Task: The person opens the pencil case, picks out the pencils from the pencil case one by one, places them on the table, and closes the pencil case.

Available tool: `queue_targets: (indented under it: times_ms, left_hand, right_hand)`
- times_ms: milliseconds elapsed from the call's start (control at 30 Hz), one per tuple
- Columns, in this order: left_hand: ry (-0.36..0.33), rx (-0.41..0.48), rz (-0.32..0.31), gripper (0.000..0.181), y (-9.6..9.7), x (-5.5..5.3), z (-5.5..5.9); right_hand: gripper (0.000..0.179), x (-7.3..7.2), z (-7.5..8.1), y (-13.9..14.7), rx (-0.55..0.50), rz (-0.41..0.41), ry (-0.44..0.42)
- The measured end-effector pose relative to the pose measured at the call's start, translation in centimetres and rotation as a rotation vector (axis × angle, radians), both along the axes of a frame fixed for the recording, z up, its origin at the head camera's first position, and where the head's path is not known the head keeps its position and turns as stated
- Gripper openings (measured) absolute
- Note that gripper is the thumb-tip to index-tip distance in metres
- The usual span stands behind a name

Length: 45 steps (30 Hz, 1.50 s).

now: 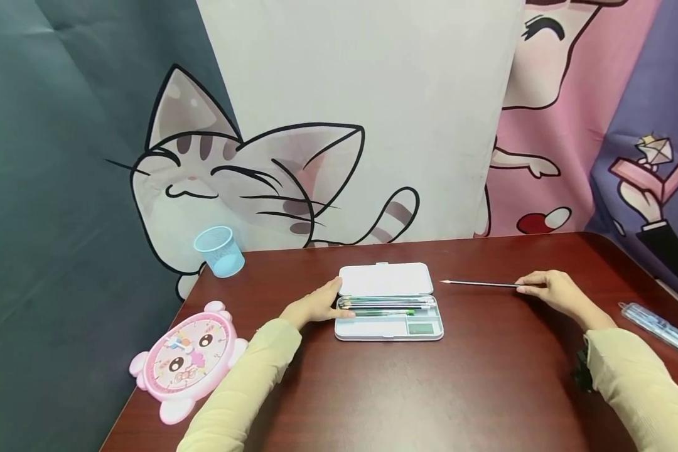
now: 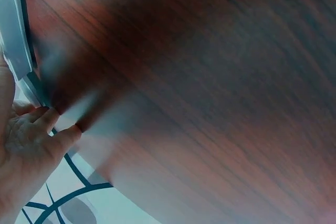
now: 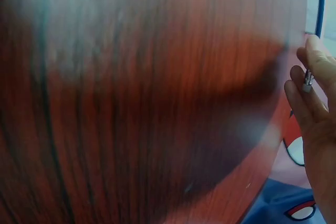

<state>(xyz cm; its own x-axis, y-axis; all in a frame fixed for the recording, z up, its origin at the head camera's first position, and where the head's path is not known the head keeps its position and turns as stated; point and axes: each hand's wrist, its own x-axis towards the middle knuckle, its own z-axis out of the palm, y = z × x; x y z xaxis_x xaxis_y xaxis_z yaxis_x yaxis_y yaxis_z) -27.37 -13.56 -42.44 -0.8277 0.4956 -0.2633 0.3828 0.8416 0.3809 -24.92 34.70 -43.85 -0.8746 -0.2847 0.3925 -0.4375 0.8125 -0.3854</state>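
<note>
A white metal pencil case (image 1: 373,328) lies with its lid (image 1: 385,279) folded back, near the middle of the table. Several pencils (image 1: 367,302), a green-tipped one among them, lie in its tray beside a green eraser (image 1: 420,328). My left hand (image 1: 314,304) holds the case's left end, thumb over the tray and fingers along the lid side. To the right of the case, my right hand (image 1: 559,294) pinches a slim pencil (image 1: 474,284) by its rear end, its sharpened tip toward the case. The right wrist view shows the pencil's metal end (image 3: 308,81) between thumb and fingers.
A pink animal-shaped clock (image 1: 191,358) lies at the left edge, beside my left sleeve. A blue mesh cup (image 1: 220,252) sits at the back left corner. Near the right edge is a clear, bluish long case (image 1: 661,329). Cartoon-printed cloths hang behind the table (image 1: 474,389).
</note>
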Motion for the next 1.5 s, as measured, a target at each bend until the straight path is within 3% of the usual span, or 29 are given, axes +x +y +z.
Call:
queue_targets:
  times_ms: [133,267,433,600,800,1000,1167,1333,1500]
  left_hand:
    - [-0.02,-0.002,-0.016,0.093,0.2,0.2,0.0]
    - [-0.035,-0.005,-0.022,0.093,0.0,0.6,-0.2]
    - [-0.058,0.007,-0.008,0.093,-0.4,1.1,-0.3]
    - [-0.075,0.021,-0.007,0.094,-0.2,1.0,-0.1]
    - [-0.102,-0.011,0.014,0.095,0.5,0.7,0.8]
    - [-0.097,-0.01,0.031,0.095,0.6,0.4,1.2]
    - [-0.104,-0.015,0.028,0.095,0.7,0.3,0.9]
    - [-0.096,-0.007,0.036,0.096,0.8,0.2,0.7]
    - [-0.09,0.0,0.051,0.096,0.7,0.3,0.7]
  right_hand:
    - [0.006,0.5,-0.7,0.6,0.035,-0.017,-0.01]
    - [0.008,0.7,-1.5,0.0,0.019,0.017,0.011]
    - [0.008,0.9,-2.2,-1.3,-0.008,0.009,-0.064]
    - [0.011,0.8,-1.8,-1.5,-0.012,-0.01,-0.117]
    - [0.018,0.2,-1.0,-1.4,0.032,0.078,-0.016]
    - [0.034,-0.8,0.0,-2.6,0.155,0.015,-0.102]
    - [0.049,-1.5,0.6,-5.5,0.118,0.027,-0.106]
    - [0.039,-1.8,1.1,-10.5,0.104,0.07,-0.128]
    - [0.034,-1.5,1.3,-15.4,0.114,0.176,-0.15]
